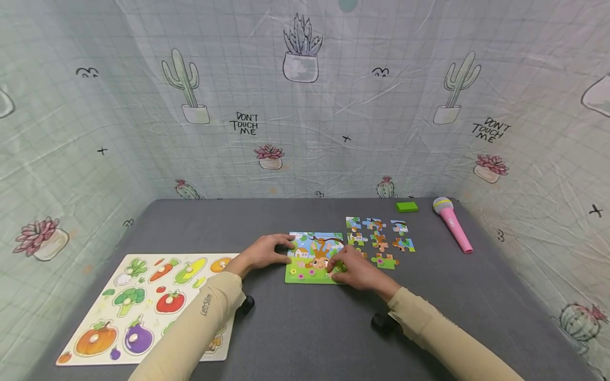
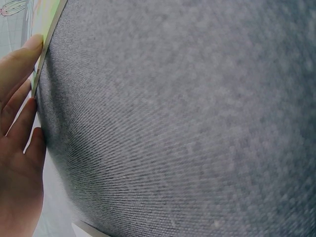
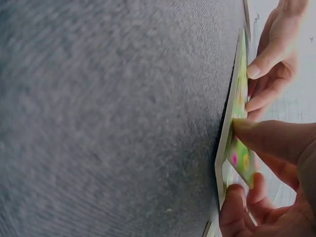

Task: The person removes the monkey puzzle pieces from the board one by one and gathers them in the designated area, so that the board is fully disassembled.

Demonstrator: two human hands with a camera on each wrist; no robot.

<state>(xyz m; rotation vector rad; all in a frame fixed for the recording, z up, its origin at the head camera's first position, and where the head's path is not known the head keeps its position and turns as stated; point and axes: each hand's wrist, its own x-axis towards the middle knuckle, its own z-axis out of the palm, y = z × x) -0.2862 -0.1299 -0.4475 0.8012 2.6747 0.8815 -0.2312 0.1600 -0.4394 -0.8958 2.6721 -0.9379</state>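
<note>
A jigsaw board (image 1: 305,281) with a cartoon monkey, a house and flowers lies on the grey table. My left hand (image 1: 263,252) rests against its left edge, thumb and fingers touching the side. Over the board's right part is my right hand (image 1: 357,269). It pinches a green puzzle piece (image 3: 242,160) with pink and yellow flowers between thumb and fingers. In the right wrist view that piece is tilted up from the board, with a pale patch beneath it. Just right of the board lie several loose puzzle pieces (image 1: 385,261), some partly hidden behind my right hand.
A white vegetable peg board (image 1: 102,309) takes up the left side, partly under my left forearm. At the back right are a small green block (image 1: 407,207) and a pink microphone (image 1: 452,225). A patterned cloth (image 1: 314,116) walls the table at the back and sides.
</note>
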